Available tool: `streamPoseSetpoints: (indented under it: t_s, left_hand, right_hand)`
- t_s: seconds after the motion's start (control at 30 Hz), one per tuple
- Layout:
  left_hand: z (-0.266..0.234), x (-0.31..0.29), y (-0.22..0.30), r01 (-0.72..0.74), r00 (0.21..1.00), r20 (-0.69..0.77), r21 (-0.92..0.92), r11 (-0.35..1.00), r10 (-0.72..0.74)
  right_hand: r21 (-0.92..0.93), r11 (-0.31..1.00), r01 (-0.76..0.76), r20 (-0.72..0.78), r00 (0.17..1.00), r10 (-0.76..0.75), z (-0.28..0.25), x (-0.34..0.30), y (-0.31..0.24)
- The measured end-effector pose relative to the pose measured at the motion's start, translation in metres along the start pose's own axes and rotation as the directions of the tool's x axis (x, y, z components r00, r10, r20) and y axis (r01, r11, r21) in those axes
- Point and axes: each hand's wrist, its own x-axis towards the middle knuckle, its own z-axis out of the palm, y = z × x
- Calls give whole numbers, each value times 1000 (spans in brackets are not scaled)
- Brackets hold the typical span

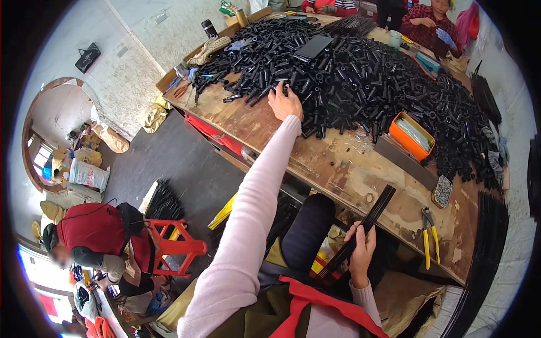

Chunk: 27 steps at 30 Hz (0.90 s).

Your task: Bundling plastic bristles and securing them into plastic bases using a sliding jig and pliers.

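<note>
My left hand [285,104] reaches to the near left edge of a big heap of short black plastic tubes [360,84]. Its fingers are apart and bent, with the tips among the tubes. I cannot make out any piece between them. Close to my lap, my right hand [361,248] is closed round a bundle of long thin black rods [378,207]. The bundle slants, its upper end over the table's front edge and its lower end by my legs.
On the wooden table [338,172] are an orange box [413,136], yellow-handled pliers [431,239], a tray of small grey bits [442,191] and a phone [313,47]. Long black rods [479,265] lie at right. Co-workers sit across the table; another bends near a red stool [177,247].
</note>
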Motion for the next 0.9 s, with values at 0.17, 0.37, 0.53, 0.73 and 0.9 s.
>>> streamPoseSetpoints:
  t_s: [0.17,0.37,0.53,0.73,0.9]
  left_hand:
    - [12,-17,26,36,999,21,-68,997,-35]
    - [21,-38,48,100,995,6,-113,988,-100]
    - [32,-52,63,138,990,30,-159,978,-135]
    - [45,-47,60,115,993,54,-247,962,-105]
    - [47,-24,59,325,908,332,-172,930,-256]
  right_hand:
    - [-10,1000,18,6,1000,-18,-5,2,3]
    - [-10,1000,22,-7,1000,-22,-7,0,3]
    - [-10,1000,13,-16,1000,-13,-3,-1,1]
    - [-33,999,25,-28,999,-26,-1,-3,1]
    - [-51,996,75,-23,997,-76,-5,2,4]
